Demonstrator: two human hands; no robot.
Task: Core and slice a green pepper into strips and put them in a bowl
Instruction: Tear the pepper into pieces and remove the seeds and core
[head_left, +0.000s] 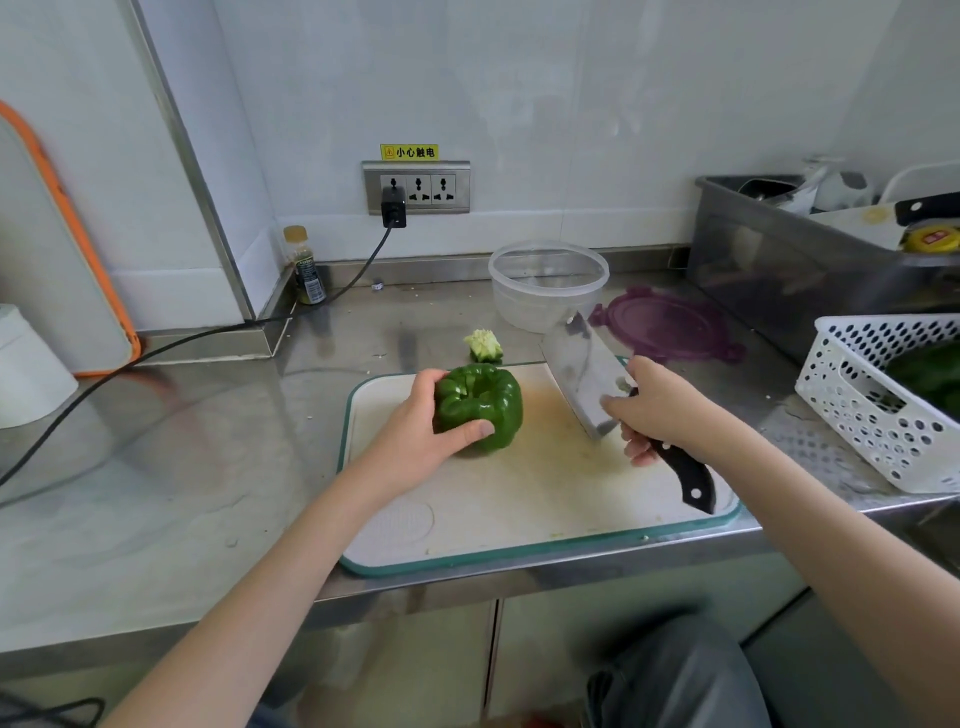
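Seen from above, a steel kitchen counter (156, 467). At centre, a white cutting board (519, 499) with a teal rim. On its 11 o'clock part, a green pepper (480, 405), whole but for a hollow at the top. Gripped from 9 o'clock by the left hand (415, 431), fingers over the far side, thumb curled against the near side. At 3 o'clock of the pepper, apart from it, the right hand (660, 410) wrapped around the black handle of a cleaver (589, 379); blade raised and pointing toward 11 o'clock. Just past the board's far edge, at 12 o'clock of the pepper, the pale cut-out core (484, 345) on the counter. Farther back at 1 o'clock, a clear plastic bowl (548, 283); beside it at 3 o'clock, a purple lid (670, 325) lying flat. At the far right, a white perforated basket (883, 405) with something green inside.
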